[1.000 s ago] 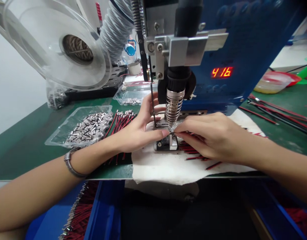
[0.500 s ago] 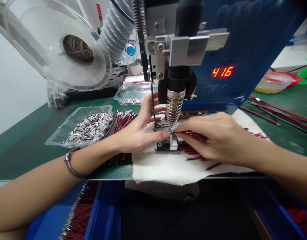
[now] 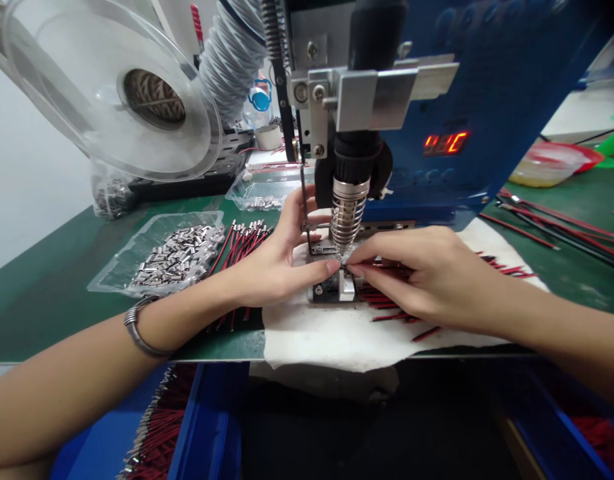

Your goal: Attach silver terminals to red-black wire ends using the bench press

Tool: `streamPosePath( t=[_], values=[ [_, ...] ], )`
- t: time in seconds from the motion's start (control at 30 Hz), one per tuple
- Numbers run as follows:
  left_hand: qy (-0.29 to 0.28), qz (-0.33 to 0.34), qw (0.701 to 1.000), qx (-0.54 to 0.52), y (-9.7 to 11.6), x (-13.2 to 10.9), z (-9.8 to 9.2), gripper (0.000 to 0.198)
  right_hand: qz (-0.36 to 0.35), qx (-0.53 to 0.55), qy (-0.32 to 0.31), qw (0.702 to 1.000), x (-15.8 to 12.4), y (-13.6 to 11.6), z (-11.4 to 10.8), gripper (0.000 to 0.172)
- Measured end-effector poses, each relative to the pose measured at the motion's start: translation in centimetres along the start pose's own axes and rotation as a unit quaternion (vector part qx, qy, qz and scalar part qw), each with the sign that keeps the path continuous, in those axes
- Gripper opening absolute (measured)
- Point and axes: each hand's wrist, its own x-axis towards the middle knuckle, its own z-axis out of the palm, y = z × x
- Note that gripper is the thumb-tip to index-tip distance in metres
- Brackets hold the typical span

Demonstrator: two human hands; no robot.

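- Small part (image 3: 343,263): just under the iron (image 3: 350,207), mostly hidden.
- Right hand (image 3: 431,273): right of the iron, narrow, pinching the small part.
- Left hand (image 3: 277,268): left of the iron, wide, thumb near its tip.
- Wires (image 3: 377,298): right of the iron.

On the boxy blue metal machine (image 3: 491,100) at the right, partly lit red digits (image 3: 445,143) are being displayed, not fully legible.

Left hand (image 3: 279,267) spread, thumb extended; right hand (image 3: 429,270) pinching.
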Motion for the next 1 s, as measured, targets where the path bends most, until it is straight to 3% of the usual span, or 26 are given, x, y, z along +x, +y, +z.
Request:
streamPosePath(
  t=[0.53, 1.0],
  values=[
    [-0.003, -0.005, 1.000, -0.018, 0.36, -0.03, -0.03, 0.077, 0.006, 0.019, -0.010, 1.000, -0.07, 0.07, -0.04, 0.014],
    [0.001, -0.017, 0.999, -0.027, 0.37, 0.02, 0.13, 0.075, -0.052, -0.037, -0.009, 0.998, -0.31, 0.47, 0.22, 0.017]
  ],
)
